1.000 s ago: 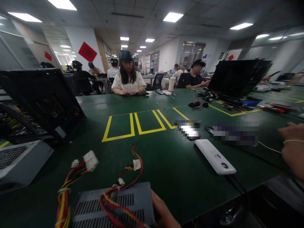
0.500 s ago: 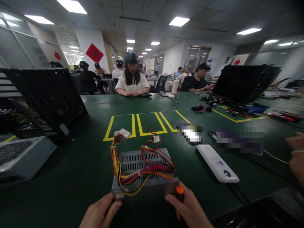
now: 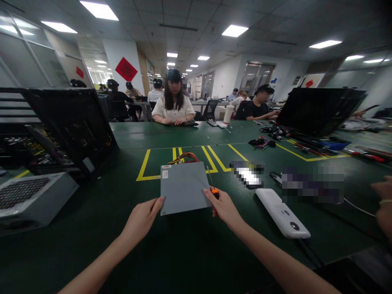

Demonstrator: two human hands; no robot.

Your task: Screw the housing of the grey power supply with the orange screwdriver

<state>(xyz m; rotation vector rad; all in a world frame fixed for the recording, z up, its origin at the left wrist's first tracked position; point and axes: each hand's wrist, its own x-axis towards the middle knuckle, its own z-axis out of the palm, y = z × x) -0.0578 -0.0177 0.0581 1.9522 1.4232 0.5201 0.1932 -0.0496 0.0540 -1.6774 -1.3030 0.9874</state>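
Observation:
A grey computer power supply (image 3: 184,188) is tipped up before me, a plain metal face with a small white label toward me. Its bundled coloured wires (image 3: 188,156) show behind the far edge, and the vented side is hidden. My left hand (image 3: 141,218) pinches the left edge, thumb on the near face. On the right edge, my right hand (image 3: 223,204) grips the casing and also keeps hold of a screwdriver (image 3: 215,192) with an orange-ended handle, its thin shaft pointing up and away.
Another power supply (image 3: 38,202) and an open black computer case (image 3: 70,130) stand at left. Right of me lie a white power bank (image 3: 283,212) with a cable and a lit phone (image 3: 248,175). A co-worker's hand (image 3: 384,204) is at far right; another person (image 3: 173,102) sits opposite.
The power supply has moved away from me and been tilted up, so its wires and vents have turned away. Both hands have travelled forward with it, the screwdriver still in the right.

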